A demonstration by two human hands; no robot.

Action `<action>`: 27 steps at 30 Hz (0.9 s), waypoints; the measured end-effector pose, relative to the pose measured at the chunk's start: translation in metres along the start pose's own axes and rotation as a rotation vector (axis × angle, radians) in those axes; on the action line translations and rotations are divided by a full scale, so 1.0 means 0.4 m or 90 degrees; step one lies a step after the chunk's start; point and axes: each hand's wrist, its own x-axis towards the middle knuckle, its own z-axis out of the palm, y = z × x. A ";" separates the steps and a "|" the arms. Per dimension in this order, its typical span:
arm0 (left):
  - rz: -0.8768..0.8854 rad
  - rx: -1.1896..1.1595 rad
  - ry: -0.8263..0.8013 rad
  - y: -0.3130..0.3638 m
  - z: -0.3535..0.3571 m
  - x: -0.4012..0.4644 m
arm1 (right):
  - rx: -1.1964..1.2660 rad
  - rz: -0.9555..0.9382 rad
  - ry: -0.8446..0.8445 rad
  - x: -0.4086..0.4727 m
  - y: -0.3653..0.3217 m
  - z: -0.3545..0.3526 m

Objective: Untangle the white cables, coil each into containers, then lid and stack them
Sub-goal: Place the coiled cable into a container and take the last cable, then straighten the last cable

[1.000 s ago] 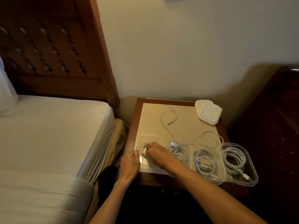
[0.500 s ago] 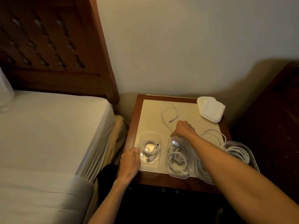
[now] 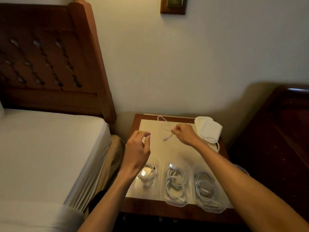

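A loose white cable (image 3: 164, 126) lies at the back of the bedside table (image 3: 133, 129). My right hand (image 3: 184, 133) pinches it near its middle. My left hand (image 3: 138, 150) hovers above the table's left side, fingers loosely curled, holding nothing. Along the front edge stand clear containers: the left one (image 3: 148, 174), the middle one (image 3: 176, 183) and a right one (image 3: 206, 190), each with a coiled white cable inside. A further container is mostly hidden behind my right forearm. A stack of white lids (image 3: 209, 128) sits at the back right corner.
A bed with a white sheet (image 3: 46, 148) and a wooden headboard (image 3: 50, 61) stands to the left. Dark wooden furniture (image 3: 275, 139) borders the table on the right. The wall (image 3: 184, 64) is right behind the table.
My right hand moved from the containers to the back of the table and took hold of the loose cable. My left hand left the left container's rim and rose above the table.
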 end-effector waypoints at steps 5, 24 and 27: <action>0.174 -0.085 -0.120 0.163 0.017 0.198 | -0.032 -0.133 0.091 -0.013 -0.100 -0.211; 0.124 -0.171 -0.044 0.392 -0.276 0.479 | 0.189 -0.284 0.266 -0.132 -0.191 -0.611; 0.021 -0.118 -0.162 0.401 -0.234 0.461 | 0.078 -0.334 0.305 -0.135 -0.286 -0.633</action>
